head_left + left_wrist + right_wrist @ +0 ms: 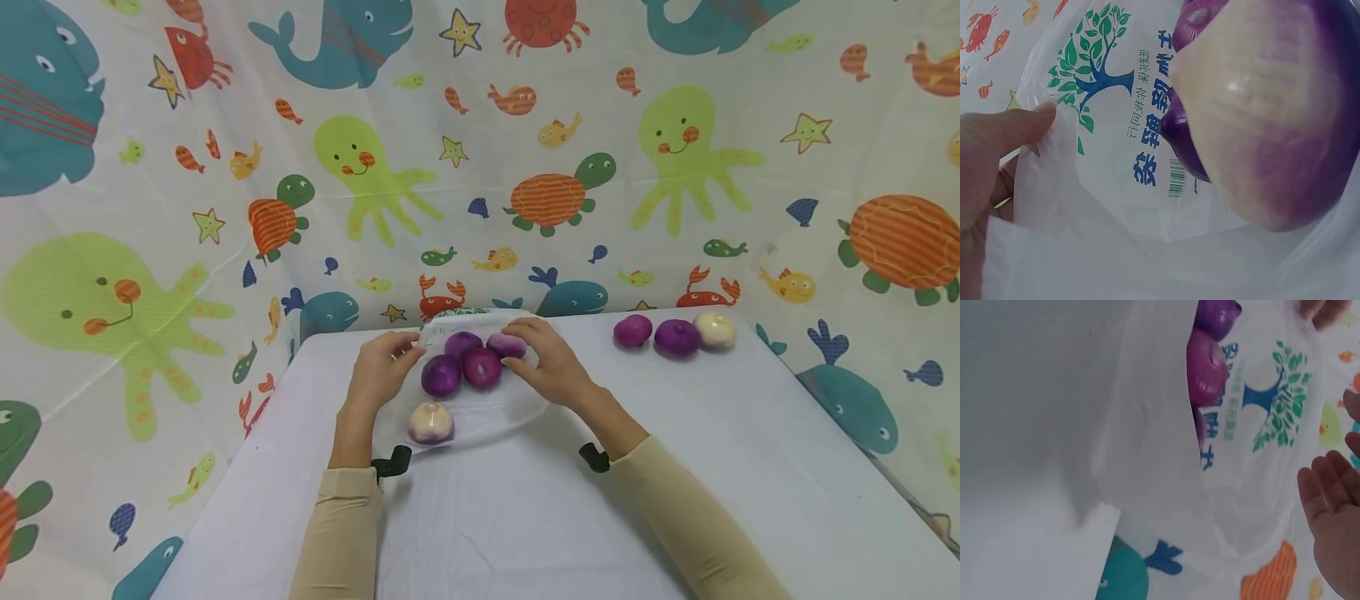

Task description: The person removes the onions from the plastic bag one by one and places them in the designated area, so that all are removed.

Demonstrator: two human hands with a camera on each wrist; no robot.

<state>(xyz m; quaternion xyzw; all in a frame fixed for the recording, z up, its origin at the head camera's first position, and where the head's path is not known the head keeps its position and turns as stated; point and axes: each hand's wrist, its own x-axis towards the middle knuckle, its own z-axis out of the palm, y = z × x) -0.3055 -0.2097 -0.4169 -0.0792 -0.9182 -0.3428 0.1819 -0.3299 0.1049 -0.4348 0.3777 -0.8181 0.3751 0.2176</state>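
Left hand (378, 367) pinches the bag (480, 408) edge, fingers curled. Right hand (551, 362) rests on the bag's far side, fingers bent on an onion (507, 344) through the plastic. Bag lies mid-worktop (525, 517), holding onions.

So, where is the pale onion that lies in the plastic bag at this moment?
In the head view the pale onion lies at the near end of the plastic bag, just right of the left hand's wrist, nearer than the four purple onions.
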